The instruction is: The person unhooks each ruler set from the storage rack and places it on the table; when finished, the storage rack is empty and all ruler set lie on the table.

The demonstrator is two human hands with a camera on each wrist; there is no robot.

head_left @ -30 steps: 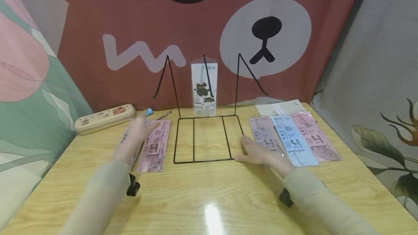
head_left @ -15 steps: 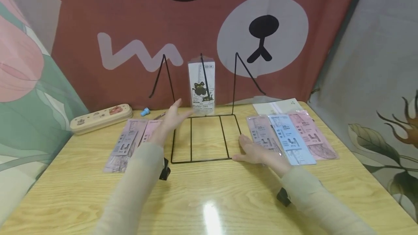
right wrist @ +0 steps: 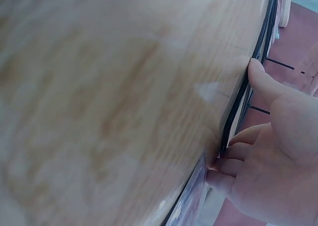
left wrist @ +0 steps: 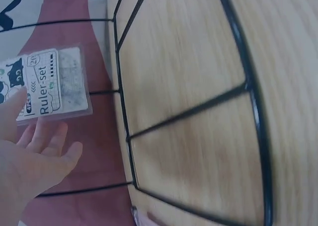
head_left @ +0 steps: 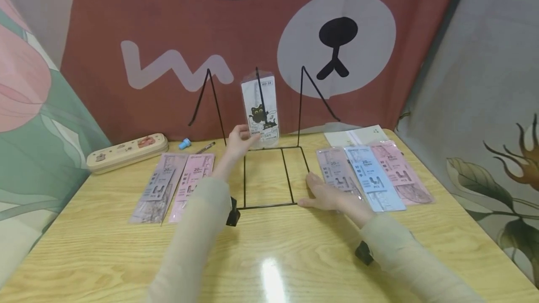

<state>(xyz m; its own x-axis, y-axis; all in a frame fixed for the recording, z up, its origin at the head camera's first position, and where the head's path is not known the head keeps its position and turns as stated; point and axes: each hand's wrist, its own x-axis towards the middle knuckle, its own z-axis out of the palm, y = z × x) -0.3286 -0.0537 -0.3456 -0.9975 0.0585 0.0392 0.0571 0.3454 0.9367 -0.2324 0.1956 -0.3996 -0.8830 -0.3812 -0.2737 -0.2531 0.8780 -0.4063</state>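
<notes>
At the back of the wire rack (head_left: 269,176) one ruler-set packet (head_left: 259,109) stands, left hand (head_left: 240,140) open-fingered touching it, right hand (head_left: 326,195) flat steadying the base; five flat packets look left to load

Wooden table (head_left: 294,256) before red bear-face cloth backdrop (head_left: 168,18), floral drapes beside.

The head view looks down across the table, both wrist views sit close, all sharing the wire stand (head_left: 269,176).

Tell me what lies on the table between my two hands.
In the head view, the black wire rack's base lies between the left hand and the right hand, bare wood showing inside its frame.
</notes>
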